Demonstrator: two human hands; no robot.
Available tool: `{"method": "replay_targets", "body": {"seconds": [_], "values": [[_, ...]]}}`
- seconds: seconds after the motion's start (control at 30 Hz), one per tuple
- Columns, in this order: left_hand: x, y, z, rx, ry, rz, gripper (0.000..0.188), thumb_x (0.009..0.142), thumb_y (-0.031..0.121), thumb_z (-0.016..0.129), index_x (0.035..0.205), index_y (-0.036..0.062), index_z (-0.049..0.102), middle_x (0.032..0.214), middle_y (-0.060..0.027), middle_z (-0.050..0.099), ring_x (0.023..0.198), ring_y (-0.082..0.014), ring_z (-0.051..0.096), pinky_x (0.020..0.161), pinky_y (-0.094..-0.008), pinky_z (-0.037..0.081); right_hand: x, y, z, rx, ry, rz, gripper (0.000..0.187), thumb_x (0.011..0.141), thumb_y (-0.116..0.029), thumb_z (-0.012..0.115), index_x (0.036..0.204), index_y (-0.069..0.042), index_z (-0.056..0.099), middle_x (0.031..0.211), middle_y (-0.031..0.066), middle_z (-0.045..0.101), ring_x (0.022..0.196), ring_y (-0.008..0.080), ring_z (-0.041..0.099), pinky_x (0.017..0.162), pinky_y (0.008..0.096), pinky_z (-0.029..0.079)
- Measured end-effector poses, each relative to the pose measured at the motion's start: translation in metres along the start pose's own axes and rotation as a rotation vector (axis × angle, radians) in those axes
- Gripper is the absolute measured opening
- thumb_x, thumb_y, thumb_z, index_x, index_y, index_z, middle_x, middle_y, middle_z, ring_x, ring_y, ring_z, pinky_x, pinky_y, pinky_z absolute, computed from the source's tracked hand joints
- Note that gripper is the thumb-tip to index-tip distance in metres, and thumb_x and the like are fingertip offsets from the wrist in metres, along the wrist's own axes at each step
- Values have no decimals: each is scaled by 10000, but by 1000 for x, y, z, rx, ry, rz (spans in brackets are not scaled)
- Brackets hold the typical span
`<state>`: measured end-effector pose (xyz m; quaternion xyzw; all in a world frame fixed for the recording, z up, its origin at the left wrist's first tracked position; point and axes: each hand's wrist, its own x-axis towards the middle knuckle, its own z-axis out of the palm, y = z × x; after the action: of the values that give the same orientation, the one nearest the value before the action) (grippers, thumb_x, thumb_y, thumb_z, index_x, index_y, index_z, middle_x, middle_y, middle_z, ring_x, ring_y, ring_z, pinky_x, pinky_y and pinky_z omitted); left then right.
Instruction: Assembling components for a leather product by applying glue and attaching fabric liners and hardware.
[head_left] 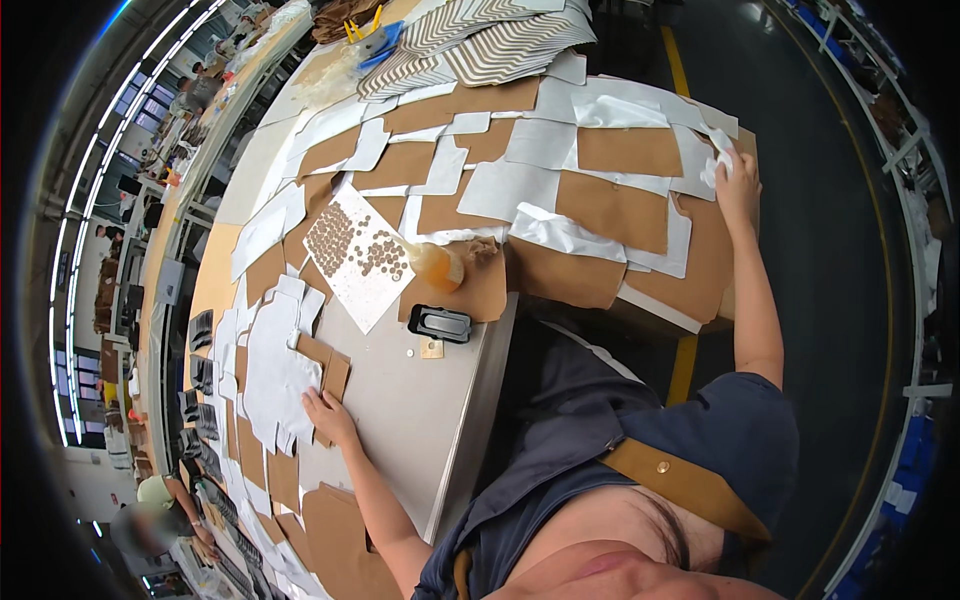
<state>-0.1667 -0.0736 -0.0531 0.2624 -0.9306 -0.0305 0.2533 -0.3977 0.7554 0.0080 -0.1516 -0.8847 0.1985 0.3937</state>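
Observation:
My right hand [738,190] reaches out to the far right corner of the table. Its fingers close on a crumpled thin white sheet [716,160] beside flat brown pieces [625,215]. My left hand [330,415] rests with fingers stretched out at the edge of a white cut piece [275,360], next to a small brown piece [335,375]. Between the hands lies a white card [365,312] covered in rows of small round brown discs. An amber bottle [437,265] and a black oblong case [440,323] are near the table's inner edge.
Overlapping white and brown pieces cover much of the table. Striped sheets [480,50] are stacked at the far end, near a blue tray [380,45] with yellow-handled tools. Black items [200,375] line the left edge. Another person [180,500] works at lower left.

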Motion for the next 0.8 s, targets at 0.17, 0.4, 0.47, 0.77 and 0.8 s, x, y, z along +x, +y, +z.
{"method": "replay_targets", "body": {"seconds": [0.17,0.4,0.47,0.77,0.8], "values": [[-2,0,-3,1,-6,-8,427,1038,219,515,1361,-56,563,1461,-309,479,1351,-446,462,1142,-470,366,-9,28,5,-339,-268,46,403,916,-384,693,1216,-115,709,1322,103,614,1273,278,535,1082,491,362],[-3,5,-5,-3,-7,-8,429,1034,218,514,1354,-62,569,1462,-312,478,1364,-443,452,1150,-469,355,70,8,100,449,-794,453,423,942,-311,675,1188,32,652,1010,82,726,949,189,688,847,340,527],[-7,0,-13,10,2,-25,427,1033,219,516,1351,-60,574,1459,-311,483,1363,-443,453,1149,-469,356,82,-15,121,555,-791,613,396,928,-276,696,1178,27,648,1029,97,725,962,210,694,846,378,543],[-5,3,-7,-11,14,-24,418,1028,214,523,1346,-49,585,1454,-301,496,1358,-437,462,1148,-469,358,116,-20,148,1205,-667,1278,337,845,-182,801,1075,29,672,1011,171,708,903,306,723,773,421,608],[-8,-3,-12,12,19,-25,418,1028,214,524,1348,-48,584,1455,-300,494,1357,-437,462,1148,-468,358,116,-34,146,1262,-763,1290,320,846,-183,802,1067,10,675,1000,143,713,890,289,725,776,413,612]]}}
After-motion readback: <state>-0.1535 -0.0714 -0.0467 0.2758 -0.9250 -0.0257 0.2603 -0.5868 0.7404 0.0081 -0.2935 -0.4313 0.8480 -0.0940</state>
